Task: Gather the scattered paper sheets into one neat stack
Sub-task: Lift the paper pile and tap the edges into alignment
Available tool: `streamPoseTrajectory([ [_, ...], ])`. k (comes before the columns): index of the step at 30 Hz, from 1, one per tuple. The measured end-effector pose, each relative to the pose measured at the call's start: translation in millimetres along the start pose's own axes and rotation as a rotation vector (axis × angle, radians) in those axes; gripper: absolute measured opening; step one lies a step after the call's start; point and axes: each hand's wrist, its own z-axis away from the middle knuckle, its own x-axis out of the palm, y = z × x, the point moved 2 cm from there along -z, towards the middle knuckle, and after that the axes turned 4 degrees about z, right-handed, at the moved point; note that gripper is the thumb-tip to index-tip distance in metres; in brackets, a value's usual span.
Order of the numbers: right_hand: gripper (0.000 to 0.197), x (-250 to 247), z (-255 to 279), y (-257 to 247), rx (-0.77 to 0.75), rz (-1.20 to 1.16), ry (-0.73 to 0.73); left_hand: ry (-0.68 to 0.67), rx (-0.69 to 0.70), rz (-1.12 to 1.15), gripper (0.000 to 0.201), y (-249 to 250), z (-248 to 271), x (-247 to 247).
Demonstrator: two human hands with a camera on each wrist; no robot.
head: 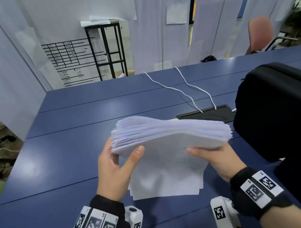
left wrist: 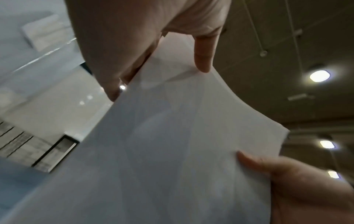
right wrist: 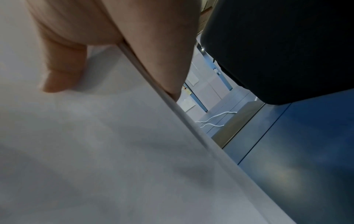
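Here the stack of paper sheets (head: 171, 150) stands on its lower edge on the blue table (head: 55, 168), leaning and bowed over at the top, where the sheets fan unevenly. The left hand (head: 115, 170) grips its left edge, thumb on the near face and fingers behind, while the right hand (head: 217, 158) pinches the right edge likewise. A black bag (head: 283, 108) sits just right of the stack, and two white cables (head: 191, 91) trail across the table behind it.
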Motion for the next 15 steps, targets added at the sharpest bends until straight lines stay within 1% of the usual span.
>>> streamPoseTrajectory([
  [2, 0.043, 0.6, -3.2, -2.4, -0.004, -0.029, 0.03, -0.048, 0.01, -0.014, 0.057, 1.6, 2.3, 2.6],
  [3, 0.039, 1.9, -4.9, -3.3, -0.011, -0.026, 0.035, -0.04, 0.01, -0.029, 0.054, 0.4, 2.5, 3.4],
  [6, 0.029, 8.0, -5.7, -6.0, -0.006, 0.011, 0.065, 0.08, 0.009, -0.046, 0.025, 1.1, -0.2, 5.8],
  [7, 0.027, 9.8, -4.8, -6.1, -0.007, 0.028, 0.07, 0.106, 0.014, -0.045, 0.023, 3.6, -1.6, 6.6],
  [9, 0.029, 12.9, -1.3, -8.6, -0.03, 0.055, 0.059, 0.144, 0.026, -0.034, 0.027, 11.5, -2.5, 8.3],
  [11, 0.037, 14.5, 2.9, -13.8, -0.077, 0.042, 0.052, 0.178, 0.038, -0.011, 0.025, 18.2, 0.2, 7.5],
  [12, 0.036, 13.3, 5.0, -15.6, -0.103, 0.022, 0.056, 0.184, 0.053, -0.002, 0.023, 21.7, 2.3, 6.3],
  [13, 0.034, 11.7, 6.8, -16.9, -0.119, 0.012, 0.064, 0.19, 0.062, -0.005, 0.027, 24.2, 3.5, 4.0],
  [14, 0.035, 10.3, 8.4, -16.9, -0.117, 0.014, 0.062, 0.185, 0.067, -0.012, 0.037, 23.3, 4.4, 0.1],
  [15, 0.037, 8.2, 9.2, -13.3, -0.095, 0.015, 0.05, 0.187, 0.049, -0.03, 0.052, 19.4, 4.3, -5.6],
])
